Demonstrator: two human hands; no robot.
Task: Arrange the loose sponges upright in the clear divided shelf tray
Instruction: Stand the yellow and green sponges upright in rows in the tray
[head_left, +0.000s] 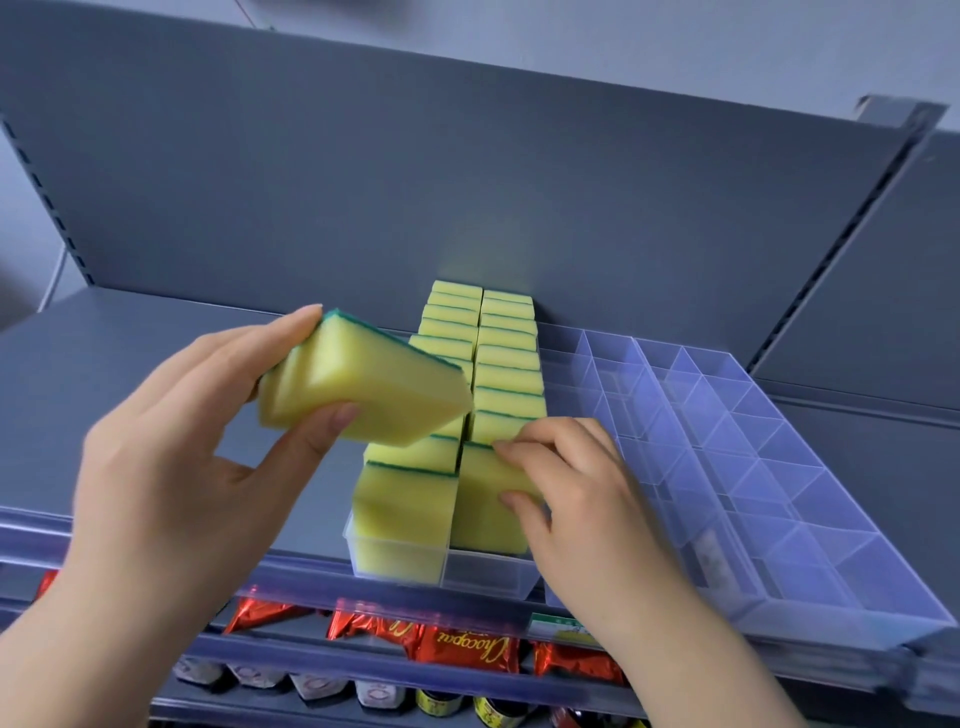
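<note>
Sponges (506, 358) stand upright in two rows of the clear tray (488, 571).

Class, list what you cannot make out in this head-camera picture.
Head view:
- Number of sponges in the left hand: motion blur, and fingers cover one end.
- Right side of the front-right sponge: hidden by the right hand.
- Labels of the bottles: too small, cut by the bottom edge.
</note>
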